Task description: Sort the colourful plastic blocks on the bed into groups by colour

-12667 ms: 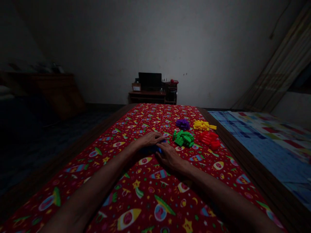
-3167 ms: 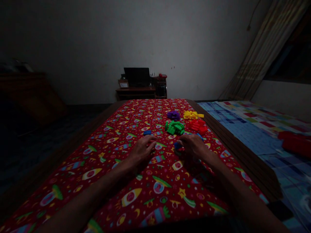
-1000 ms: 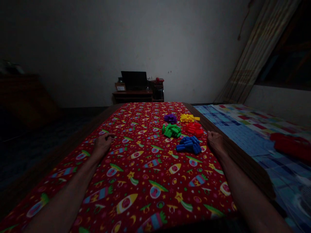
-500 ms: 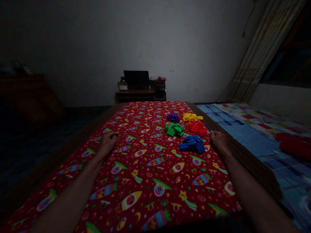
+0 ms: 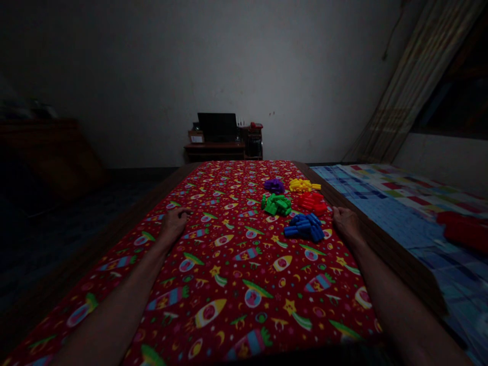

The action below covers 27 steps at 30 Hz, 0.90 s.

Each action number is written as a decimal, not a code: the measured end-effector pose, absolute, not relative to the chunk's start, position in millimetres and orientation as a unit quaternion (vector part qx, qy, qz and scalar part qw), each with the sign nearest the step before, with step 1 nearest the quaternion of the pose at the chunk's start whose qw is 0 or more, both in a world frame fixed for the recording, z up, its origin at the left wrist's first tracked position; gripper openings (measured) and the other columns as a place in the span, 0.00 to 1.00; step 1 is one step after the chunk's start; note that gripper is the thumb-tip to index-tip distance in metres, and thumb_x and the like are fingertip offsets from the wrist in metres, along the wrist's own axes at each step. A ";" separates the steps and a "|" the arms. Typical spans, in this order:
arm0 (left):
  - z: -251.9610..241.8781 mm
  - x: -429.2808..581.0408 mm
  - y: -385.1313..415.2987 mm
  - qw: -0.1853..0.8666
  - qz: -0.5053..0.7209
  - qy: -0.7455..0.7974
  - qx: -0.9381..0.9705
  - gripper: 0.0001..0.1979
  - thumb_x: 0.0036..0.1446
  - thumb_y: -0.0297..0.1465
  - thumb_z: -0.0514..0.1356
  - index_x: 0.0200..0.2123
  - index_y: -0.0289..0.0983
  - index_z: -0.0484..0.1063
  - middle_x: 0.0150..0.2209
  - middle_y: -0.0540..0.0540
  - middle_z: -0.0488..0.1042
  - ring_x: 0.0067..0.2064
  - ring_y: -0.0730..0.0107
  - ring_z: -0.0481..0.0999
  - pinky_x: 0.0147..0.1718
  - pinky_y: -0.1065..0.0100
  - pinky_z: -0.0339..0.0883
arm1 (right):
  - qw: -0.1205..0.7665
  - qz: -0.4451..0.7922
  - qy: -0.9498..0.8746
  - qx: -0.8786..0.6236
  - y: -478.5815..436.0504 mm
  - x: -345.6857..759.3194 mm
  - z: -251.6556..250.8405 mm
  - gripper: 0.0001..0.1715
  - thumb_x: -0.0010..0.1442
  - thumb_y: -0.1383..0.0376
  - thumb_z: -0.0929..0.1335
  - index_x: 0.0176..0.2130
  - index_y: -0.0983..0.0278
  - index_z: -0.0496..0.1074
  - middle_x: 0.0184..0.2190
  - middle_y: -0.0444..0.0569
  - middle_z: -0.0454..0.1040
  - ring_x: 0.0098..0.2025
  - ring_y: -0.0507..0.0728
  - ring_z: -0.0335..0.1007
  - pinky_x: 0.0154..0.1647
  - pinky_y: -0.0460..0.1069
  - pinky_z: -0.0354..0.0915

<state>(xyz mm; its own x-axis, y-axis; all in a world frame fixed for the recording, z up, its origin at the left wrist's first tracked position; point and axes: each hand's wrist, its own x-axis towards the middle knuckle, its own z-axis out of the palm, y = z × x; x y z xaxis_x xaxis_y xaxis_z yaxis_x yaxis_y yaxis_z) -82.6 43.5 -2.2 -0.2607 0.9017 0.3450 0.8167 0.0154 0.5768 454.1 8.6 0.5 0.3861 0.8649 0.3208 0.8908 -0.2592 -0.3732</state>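
Observation:
My left hand [image 5: 173, 223] lies palm down on the red rocket-print cloth [image 5: 229, 274], left of the middle, with nothing in it. Near the table's right edge rests my right hand [image 5: 345, 223], also palm down and holding nothing. It sits just to the right of a pile of blue bricks [image 5: 305, 227], apart from them. Beyond the blue pile are a green pile [image 5: 277, 204] and a red pile [image 5: 312, 202]. Farther back lie a purple pile [image 5: 274, 185] and a yellow pile [image 5: 303, 185].
The table's wooden rim [image 5: 385, 246] runs along the right. Beside it lies a checked bedsheet [image 5: 396, 208] with a red object [image 5: 463, 231] on it. A desk with a dark monitor [image 5: 218, 127] stands at the far wall. A curtain [image 5: 412, 81] hangs at the right. The room is dim.
Earlier both hands worked on blue bricks at the middle. The blue pile now lies by the other piles, and my hands have drawn apart to the sides and rest still.

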 end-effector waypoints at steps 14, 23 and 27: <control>-1.6 -81.6 43.5 0.065 0.351 0.716 0.600 0.19 0.46 0.33 0.49 0.35 0.36 0.77 0.34 0.43 0.80 0.35 0.60 0.78 0.33 0.69 0.69 | 0.267 -0.029 -0.551 -0.790 9.2 456.0 -3.6 0.27 0.64 0.59 0.57 0.33 0.69 0.78 0.32 0.61 0.79 0.32 0.59 0.72 0.30 0.49 0.54; 1.4 -77.6 39.5 0.061 0.353 0.716 0.600 0.20 0.47 0.33 0.49 0.36 0.34 0.77 0.34 0.43 0.80 0.36 0.59 0.78 0.35 0.67 0.69 | 0.264 -0.034 -0.552 -0.790 8.3 455.1 -2.8 0.26 0.64 0.59 0.57 0.35 0.68 0.79 0.33 0.60 0.79 0.33 0.60 0.73 0.30 0.49 0.55; -0.4 -79.2 41.7 0.057 0.351 0.711 0.606 0.20 0.46 0.33 0.49 0.36 0.34 0.78 0.34 0.42 0.80 0.37 0.59 0.78 0.35 0.67 0.69 | 0.251 -0.031 -0.548 -0.797 7.0 452.5 1.4 0.25 0.64 0.59 0.57 0.35 0.68 0.78 0.34 0.61 0.79 0.34 0.59 0.73 0.30 0.48 0.55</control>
<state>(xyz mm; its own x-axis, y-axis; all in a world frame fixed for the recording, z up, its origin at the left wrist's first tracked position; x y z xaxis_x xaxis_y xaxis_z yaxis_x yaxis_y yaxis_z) -79.2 41.7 -0.4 -0.2580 0.9028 0.3441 0.8224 0.0183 0.5687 452.5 7.0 1.4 0.3965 0.8587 0.3248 0.8900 -0.2727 -0.3655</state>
